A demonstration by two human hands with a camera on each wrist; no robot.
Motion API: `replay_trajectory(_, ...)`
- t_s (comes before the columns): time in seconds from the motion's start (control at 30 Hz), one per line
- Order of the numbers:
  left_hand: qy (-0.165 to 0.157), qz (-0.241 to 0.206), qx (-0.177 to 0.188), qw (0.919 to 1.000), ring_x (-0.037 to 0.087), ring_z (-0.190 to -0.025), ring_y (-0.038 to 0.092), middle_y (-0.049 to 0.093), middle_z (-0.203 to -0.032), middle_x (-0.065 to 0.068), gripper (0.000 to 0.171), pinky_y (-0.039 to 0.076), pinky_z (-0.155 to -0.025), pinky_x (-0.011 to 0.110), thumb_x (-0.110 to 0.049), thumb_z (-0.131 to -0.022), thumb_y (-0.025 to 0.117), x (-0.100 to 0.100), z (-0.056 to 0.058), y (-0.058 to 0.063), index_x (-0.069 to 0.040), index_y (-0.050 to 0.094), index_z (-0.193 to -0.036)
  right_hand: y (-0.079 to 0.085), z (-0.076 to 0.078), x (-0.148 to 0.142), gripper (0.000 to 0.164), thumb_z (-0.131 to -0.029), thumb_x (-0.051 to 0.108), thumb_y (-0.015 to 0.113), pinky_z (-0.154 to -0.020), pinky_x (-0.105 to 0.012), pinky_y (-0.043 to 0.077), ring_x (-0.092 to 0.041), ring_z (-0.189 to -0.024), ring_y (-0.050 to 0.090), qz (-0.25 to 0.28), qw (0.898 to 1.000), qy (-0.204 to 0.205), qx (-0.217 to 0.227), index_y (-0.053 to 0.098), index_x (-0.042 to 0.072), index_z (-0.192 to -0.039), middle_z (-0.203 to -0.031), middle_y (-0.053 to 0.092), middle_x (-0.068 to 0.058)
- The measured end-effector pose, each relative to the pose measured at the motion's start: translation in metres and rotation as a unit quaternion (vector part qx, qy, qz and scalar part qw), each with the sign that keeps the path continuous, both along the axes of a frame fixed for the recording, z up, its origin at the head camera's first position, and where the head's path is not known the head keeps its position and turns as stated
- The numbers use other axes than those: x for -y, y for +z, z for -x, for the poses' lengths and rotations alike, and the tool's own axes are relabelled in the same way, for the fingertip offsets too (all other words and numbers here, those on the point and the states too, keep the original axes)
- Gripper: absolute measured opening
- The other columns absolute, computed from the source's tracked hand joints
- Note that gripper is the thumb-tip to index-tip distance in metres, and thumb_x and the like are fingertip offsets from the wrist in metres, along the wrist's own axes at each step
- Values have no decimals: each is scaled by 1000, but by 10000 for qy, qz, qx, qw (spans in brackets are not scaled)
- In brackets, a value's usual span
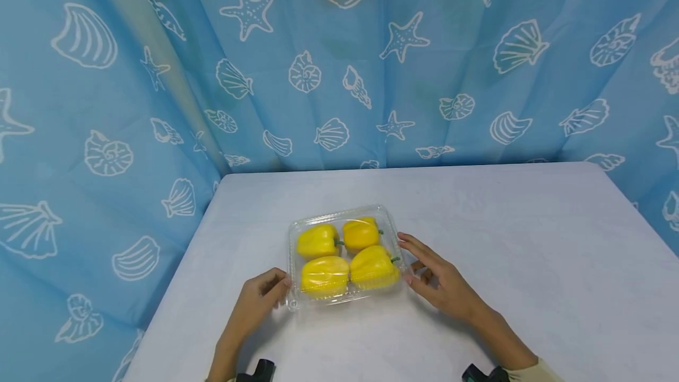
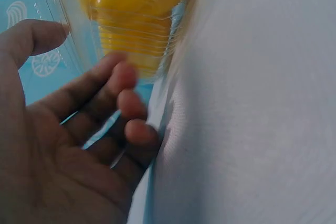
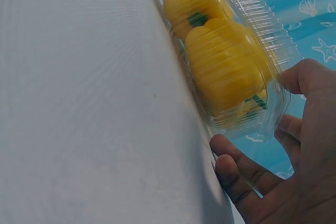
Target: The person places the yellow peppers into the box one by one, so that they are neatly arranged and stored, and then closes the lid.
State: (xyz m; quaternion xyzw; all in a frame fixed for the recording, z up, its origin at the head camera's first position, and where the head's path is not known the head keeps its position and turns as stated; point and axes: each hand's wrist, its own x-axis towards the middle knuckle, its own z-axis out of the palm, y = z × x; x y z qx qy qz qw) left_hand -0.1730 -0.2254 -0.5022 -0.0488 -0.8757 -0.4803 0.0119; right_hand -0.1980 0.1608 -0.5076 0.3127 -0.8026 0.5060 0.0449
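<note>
A clear plastic clamshell box (image 1: 290, 264) sits on the white table with several yellow bell peppers (image 1: 373, 267) inside, their green stems showing. Glare lines cross the peppers, so the lid seems to lie over them. At the box's near left corner, my left hand (image 1: 260, 299) touches the rim with its thumb, the other fingers loosely bent beside the wall in the left wrist view. On the other side, my right hand (image 1: 442, 282) has its thumb at the rim and its fingers spread along the right wall. The box's underside is hidden.
The white-covered table (image 1: 504, 223) extends to both sides and behind the box. A blue curtain (image 1: 339, 93) with white shells and starfish hangs along the back and left. Dark wrist devices (image 1: 260, 370) show at the bottom edge.
</note>
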Motion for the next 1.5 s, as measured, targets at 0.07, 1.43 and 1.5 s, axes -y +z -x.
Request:
replay_trajectory(0.07,-191,-109,339,9992,16,-59,52,60,-67,-1,26,41,-54,25,-31,-101,60,1,0,3,-13,69,-85,9,-4,2,61,-95,0,64,-69,-29,53,-19,-91,63,24,10000,6,9,40,1,-151,-159,31,-19)
replay_trajectory(1.43,-1423,-2252,2427,9328,10,-59,51,63,-71,2,13,39,-53,22,-10,-90,60,4,-2,6,-1,66,-82,-14,6,-4,64,-99,11,63,-71,-28,53,-18,-95,62,-29,9997,67,212,36,16,-156,-164,26,-2)
replay_trajectory(1.5,-1443,-2141,2397,9359,11,-60,51,62,-71,3,13,40,-54,23,-11,-90,60,4,-1,6,-2,65,-82,-14,6,-4,64,-99,10,63,-71,-28,53,-18,-95,62,-27,9998,66,197,35,15,-156,-164,25,-3)
